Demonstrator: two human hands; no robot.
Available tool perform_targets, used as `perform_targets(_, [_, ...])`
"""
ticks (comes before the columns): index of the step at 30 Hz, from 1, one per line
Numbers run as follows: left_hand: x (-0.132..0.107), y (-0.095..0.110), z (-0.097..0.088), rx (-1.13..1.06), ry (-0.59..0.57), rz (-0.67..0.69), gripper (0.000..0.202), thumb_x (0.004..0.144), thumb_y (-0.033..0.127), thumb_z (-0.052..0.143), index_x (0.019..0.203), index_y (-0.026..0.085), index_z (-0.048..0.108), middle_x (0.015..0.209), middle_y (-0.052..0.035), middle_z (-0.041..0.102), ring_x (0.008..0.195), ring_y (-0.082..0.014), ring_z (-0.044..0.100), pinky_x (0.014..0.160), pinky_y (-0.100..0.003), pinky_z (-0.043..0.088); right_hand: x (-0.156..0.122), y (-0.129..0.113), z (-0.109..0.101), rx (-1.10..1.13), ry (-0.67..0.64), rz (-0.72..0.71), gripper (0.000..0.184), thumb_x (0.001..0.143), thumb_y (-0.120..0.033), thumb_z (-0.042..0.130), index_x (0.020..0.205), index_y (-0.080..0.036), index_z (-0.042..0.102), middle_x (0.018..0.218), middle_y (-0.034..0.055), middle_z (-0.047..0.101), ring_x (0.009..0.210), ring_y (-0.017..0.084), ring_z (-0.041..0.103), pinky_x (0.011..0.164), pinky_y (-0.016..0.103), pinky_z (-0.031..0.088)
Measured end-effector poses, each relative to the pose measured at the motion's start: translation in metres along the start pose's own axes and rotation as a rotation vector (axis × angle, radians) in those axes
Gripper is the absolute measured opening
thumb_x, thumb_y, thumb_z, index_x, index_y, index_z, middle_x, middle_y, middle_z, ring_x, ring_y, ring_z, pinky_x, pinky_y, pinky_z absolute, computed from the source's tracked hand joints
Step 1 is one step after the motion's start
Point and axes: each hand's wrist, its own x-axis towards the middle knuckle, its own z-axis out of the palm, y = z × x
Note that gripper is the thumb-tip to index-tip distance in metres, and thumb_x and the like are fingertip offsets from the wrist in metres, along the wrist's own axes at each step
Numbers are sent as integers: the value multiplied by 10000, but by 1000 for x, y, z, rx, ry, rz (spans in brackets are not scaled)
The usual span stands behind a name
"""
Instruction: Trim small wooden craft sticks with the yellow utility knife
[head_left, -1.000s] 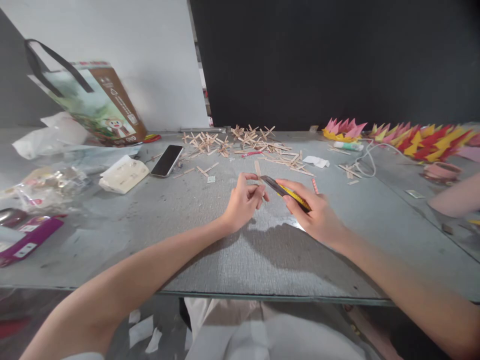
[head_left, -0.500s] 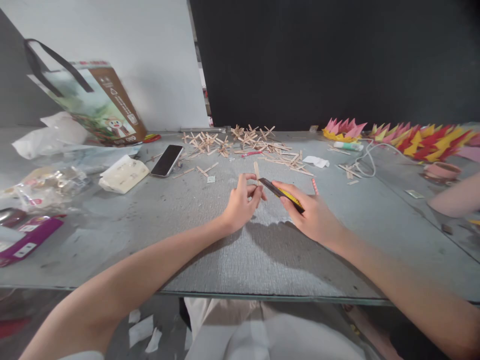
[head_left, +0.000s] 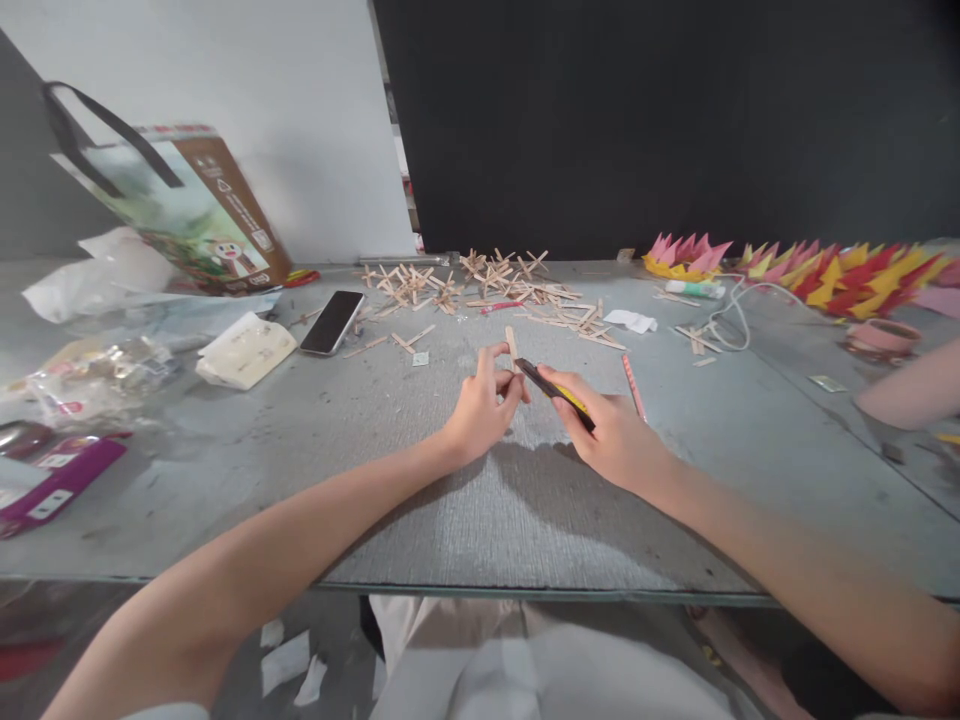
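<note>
My left hand (head_left: 486,405) is closed on a thin wooden craft stick (head_left: 511,342), which stands nearly upright above the table between the fingers. A yellow and black utility knife (head_left: 567,398) is gripped in my right hand (head_left: 619,440), its front end pointing up and left. That end is at the stick, close to my left fingertips; the exact contact is too small to make out. Just beyond my right hand lies a red and white striped pencil (head_left: 633,385), partly hidden by the hand.
Behind the hands spreads a heap of wooden sticks (head_left: 517,280), many crossed. To the left are a phone (head_left: 333,322), a tissue pack (head_left: 247,350) and a shopping bag (head_left: 202,210). Paper crowns (head_left: 686,258), a cable (head_left: 739,310) and another person's arm (head_left: 911,390) are at right.
My right hand and the utility knife have shifted slightly left and toward me, baring more of the striped pencil. My left hand keeps its hold on the stick, almost still.
</note>
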Motion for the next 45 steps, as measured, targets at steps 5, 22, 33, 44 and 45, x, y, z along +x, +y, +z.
perform_targets(5, [1, -2, -3, 57, -11, 81, 353, 1026, 263, 502, 1348, 208, 369, 816, 19, 743, 511, -83, 523, 589, -228, 411, -1, -1, -1, 47, -5, 16, 491, 1099, -379, 400, 1548, -219, 518, 658, -13, 611, 434, 129, 445, 511, 243, 347])
perform_targets(22, [1, -1, -6, 123, -42, 95, 356, 1021, 224, 501, 1349, 200, 366, 835, 9, 753, 514, -82, 549, 607, -232, 430, 0, -4, -2, 114, -29, 60, 465, 1088, -357, 427, 1528, -249, 532, 662, -37, 577, 422, 113, 399, 499, 248, 333])
perform_targets(33, [2, -4, -9, 170, -85, 41, 363, 1033, 242, 479, 1384, 206, 392, 831, 20, 741, 522, -89, 554, 633, -230, 433, 4, -6, -4, 122, -63, 67, 472, 1092, -363, 410, 1530, -221, 516, 640, -42, 566, 434, 133, 472, 533, 262, 360])
perform_targets(44, [33, -39, -33, 298, 31, -104, 376, 967, 176, 552, 1339, 176, 493, 671, 53, 702, 517, -106, 591, 670, -241, 446, 3, -9, -6, 161, -41, 148, 455, 1087, -447, 451, 1491, -261, 543, 592, -68, 480, 485, 154, 449, 542, 288, 317])
perform_targets(45, [31, -37, -32, 315, 24, -87, 358, 976, 185, 548, 1331, 179, 500, 675, 53, 704, 520, -106, 593, 672, -242, 446, 4, -7, -6, 190, -12, 181, 447, 1079, -478, 472, 1450, -250, 569, 617, -61, 493, 512, 154, 457, 552, 289, 329])
